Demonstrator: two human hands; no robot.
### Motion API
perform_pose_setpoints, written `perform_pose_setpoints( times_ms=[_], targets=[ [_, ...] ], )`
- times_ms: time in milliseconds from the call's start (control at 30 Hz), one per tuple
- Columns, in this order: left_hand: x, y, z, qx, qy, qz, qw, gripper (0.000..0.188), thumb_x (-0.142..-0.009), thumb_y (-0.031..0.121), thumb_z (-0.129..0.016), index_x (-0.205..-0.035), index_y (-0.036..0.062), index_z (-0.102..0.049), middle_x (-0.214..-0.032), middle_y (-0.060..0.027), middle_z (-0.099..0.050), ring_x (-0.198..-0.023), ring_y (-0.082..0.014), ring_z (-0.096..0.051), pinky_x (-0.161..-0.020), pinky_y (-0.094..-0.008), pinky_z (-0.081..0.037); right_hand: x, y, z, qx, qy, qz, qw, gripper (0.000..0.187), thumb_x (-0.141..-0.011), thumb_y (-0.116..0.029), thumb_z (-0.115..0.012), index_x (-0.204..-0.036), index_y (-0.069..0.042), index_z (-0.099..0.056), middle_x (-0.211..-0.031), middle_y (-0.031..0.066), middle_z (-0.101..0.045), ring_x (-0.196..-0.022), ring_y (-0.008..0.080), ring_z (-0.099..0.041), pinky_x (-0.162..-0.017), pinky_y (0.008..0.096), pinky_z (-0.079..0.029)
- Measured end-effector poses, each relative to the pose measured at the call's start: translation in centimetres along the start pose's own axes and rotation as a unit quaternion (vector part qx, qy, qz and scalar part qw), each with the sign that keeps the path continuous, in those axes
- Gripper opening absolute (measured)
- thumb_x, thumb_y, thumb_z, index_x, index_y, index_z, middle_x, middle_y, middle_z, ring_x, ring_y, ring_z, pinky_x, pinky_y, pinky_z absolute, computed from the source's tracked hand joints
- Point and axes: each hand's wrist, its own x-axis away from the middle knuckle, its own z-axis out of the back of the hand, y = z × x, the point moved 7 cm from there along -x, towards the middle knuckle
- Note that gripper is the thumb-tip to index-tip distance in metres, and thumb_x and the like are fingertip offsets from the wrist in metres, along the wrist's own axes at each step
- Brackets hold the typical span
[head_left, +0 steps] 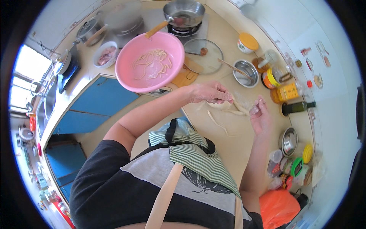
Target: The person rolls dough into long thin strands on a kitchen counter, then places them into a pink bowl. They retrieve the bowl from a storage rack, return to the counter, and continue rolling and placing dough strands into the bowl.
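My left hand (pixel 213 93) is closed in a pinch on one end of a pale dough strip (pixel 240 108) over the floury counter. At the strip's other end, my right hand (pixel 260 116) has its floured fingers drawn together on it. A thinner dough strip (pixel 217 123) lies curved on the counter just below my left hand. To the left, a pink basin (pixel 122 57) contains several long noodles (pixel 154 63) loosely coiled on its bottom.
A steel bowl (pixel 238 78) with chopsticks, a glass lid (pixel 213 63) and a yellow-lidded tub (pixel 248 42) stand beyond my hands. Bottles and jars (pixel 288 92) line the right wall. A pan (pixel 185 11) sits on the stove; a white bowl of meat (pixel 106 55) is left of the basin.
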Motion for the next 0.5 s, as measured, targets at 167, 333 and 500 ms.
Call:
perform_pose_setpoints(
  times_ms=[167, 333, 500],
  targets=[
    [4.5, 3.5, 4.1, -0.053, 0.05, -0.025, 0.997, 0.025, -0.092, 0.024, -0.06, -0.093, 0.0009, -0.069, -0.066, 0.0025, -0.056, -0.055, -0.0032, -0.043, -0.048, -0.0198, -0.031, -3.4, 4.6, -8.0, 0.214, 0.023, 0.038, 0.976, 0.029, -0.1, -0.02, -0.048, -0.122, -0.002, -0.055, -0.106, 0.0038, -0.063, -0.088, 0.0082, -0.058, -0.077, 0.0227, -0.046],
    [8.4, 6.7, 8.0, -0.194, 0.121, -0.033, 0.973, 0.027, -0.091, 0.027, -0.058, -0.083, 0.0026, -0.067, -0.068, 0.0008, -0.06, -0.058, -0.0051, -0.049, -0.051, -0.0219, -0.038, -6.4, 7.6, -22.0, 0.202, -0.268, 0.023, 0.942, 0.041, -0.101, -0.032, -0.045, -0.122, 0.002, -0.055, -0.11, 0.0078, -0.062, -0.102, 0.013, -0.056, -0.09, 0.0273, -0.042],
    [11.7, 8.5, 12.1, -0.292, 0.179, 0.008, 0.939, 0.027, -0.09, 0.027, -0.056, -0.086, 0.0026, -0.066, -0.068, -0.0008, -0.06, -0.06, -0.0073, -0.054, -0.054, -0.0238, -0.042, -9.4, 9.5, -26.8, 0.381, -0.213, -0.091, 0.895, 0.043, -0.102, -0.033, -0.041, -0.119, 0.003, -0.057, -0.102, 0.0068, -0.064, -0.092, 0.0128, -0.059, -0.082, 0.0268, -0.044]
  ],
)
